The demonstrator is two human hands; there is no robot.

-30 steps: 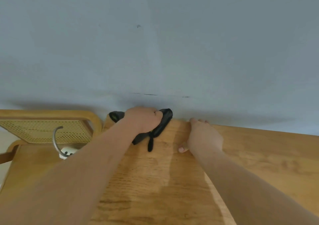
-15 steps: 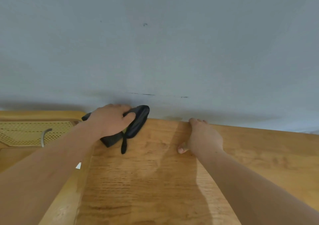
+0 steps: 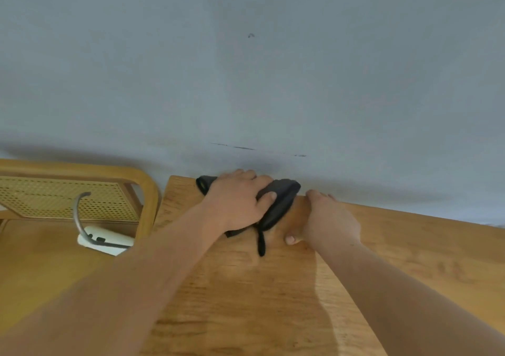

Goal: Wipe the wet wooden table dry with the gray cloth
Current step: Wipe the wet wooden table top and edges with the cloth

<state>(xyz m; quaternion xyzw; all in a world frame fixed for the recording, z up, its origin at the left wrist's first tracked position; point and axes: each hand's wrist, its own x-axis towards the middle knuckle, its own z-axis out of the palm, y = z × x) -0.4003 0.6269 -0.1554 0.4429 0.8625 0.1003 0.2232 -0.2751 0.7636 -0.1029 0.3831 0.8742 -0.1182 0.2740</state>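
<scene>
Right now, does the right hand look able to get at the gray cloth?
Probably yes: the right hand lies flat on the table right beside the gray cloth, nothing between them; the left hand grips only its left part.

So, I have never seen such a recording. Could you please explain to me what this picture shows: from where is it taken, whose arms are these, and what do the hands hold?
There is no machine here. A person wears a wide-angle camera on the head, so you look forward and down along their own two arms. The left hand grips a dark gray cloth and presses it on the wooden table near its far edge, close to the blue-gray wall. The right hand holds nothing; it rests on the table just beside the cloth. To the left of the table stands a wooden frame with a woven panel. Below it lies a white object with a gray cable; I cannot tell what it is.
</scene>
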